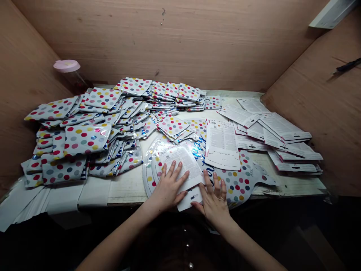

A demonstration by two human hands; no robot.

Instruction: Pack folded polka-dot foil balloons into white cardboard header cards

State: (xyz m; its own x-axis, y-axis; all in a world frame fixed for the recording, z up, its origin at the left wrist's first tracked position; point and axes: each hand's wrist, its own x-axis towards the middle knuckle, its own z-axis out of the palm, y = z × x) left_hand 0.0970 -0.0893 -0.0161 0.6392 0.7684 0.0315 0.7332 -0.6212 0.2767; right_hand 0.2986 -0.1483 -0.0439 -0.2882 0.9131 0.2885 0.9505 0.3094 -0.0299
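Observation:
A white printed card packet (180,158) with a hang hole lies tilted in front of me on flat polka-dot foil balloons (239,184). My left hand (168,186) is spread flat on its printed face, fingers apart. At its lower right edge rests my right hand (214,197), fingers stretched out and slightly parted, thumb near the hang-hole tab. Neither hand grips anything. Another printed card (222,145) lies on the balloons just beyond my right hand. What lies under the packet is hidden.
Folded polka-dot foil packs (84,139) are heaped on the left and along the back. Several printed card packets (282,139) are piled at right. A pink-lidded bottle (67,67) stands back left. White sheets (64,194) hang over the front left edge. Wooden panels (180,45) enclose the table.

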